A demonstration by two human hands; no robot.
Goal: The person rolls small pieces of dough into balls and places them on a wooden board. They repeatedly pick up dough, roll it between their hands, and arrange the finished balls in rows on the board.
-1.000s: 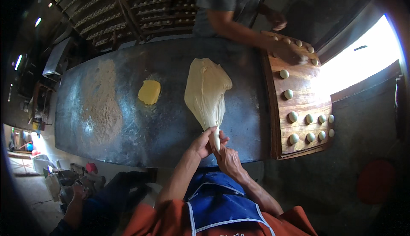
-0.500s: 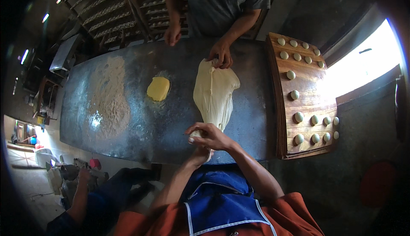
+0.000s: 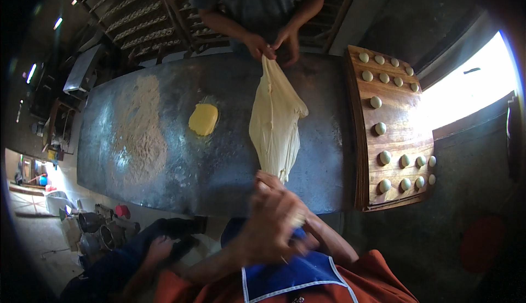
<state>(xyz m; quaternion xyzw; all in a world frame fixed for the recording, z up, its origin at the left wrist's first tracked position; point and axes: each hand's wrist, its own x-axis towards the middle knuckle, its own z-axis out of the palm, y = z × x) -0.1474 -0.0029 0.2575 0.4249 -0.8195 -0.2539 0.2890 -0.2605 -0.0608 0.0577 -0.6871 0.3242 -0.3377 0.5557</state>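
A large pale sheet of dough (image 3: 275, 122) stretches across the dark worktable (image 3: 323, 166) toward me, narrowing at both ends. My right hand (image 3: 272, 183) is closed at its near end. Smeared by motion, my left hand (image 3: 268, 227) crosses over my right wrist close to my apron. Its fingers are too blurred to read, and a pale patch beside them cannot be made out. Opposite me, a co-worker's two hands (image 3: 274, 48) pinch the dough's far tip and hold it up.
A yellow lump of fat (image 3: 203, 119) and a strip of scattered flour (image 3: 139, 133) lie to the left on the table. At right, a wooden board (image 3: 394, 130) bears several small dough balls. Racks of dough pieces (image 3: 148, 34) stand behind; another person's arm (image 3: 150, 256) is at lower left.
The co-worker's left and right hands have come together at the dough's far tip, drawing it into a point. My left hand has swung up and back over my right wrist.
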